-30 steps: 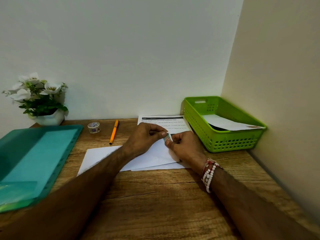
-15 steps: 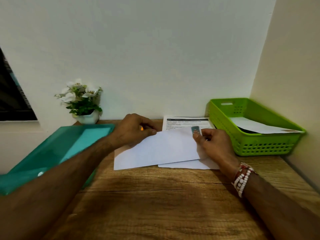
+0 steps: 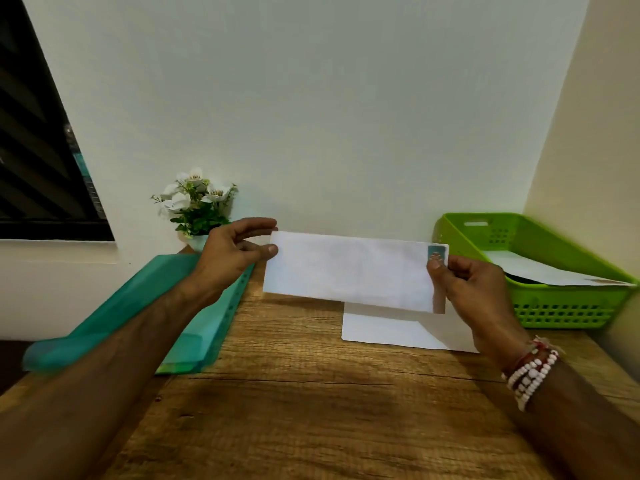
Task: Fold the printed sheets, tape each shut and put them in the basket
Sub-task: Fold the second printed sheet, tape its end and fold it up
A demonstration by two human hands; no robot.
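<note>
Green basket [image 3: 568,313] at the right end of the tabletop [image 3: 311,393]: one folded white sheet [image 3: 540,271] inside, partly hidden by the near wall. Teal folder [image 3: 145,299] on the left, blurred, my forearm across it. Held sheet [image 3: 349,271] is up off the tabletop, blank and folded long, with patterned tape [image 3: 436,252] at its top right corner. Left hand [image 3: 228,258] fingers pinch its left edge, and right hand [image 3: 474,289] fingers pinch the right.

Folded sheet [image 3: 349,271] now off the table [image 3: 311,393], aloft between left hand [image 3: 228,258] and right hand [image 3: 474,289].
</note>
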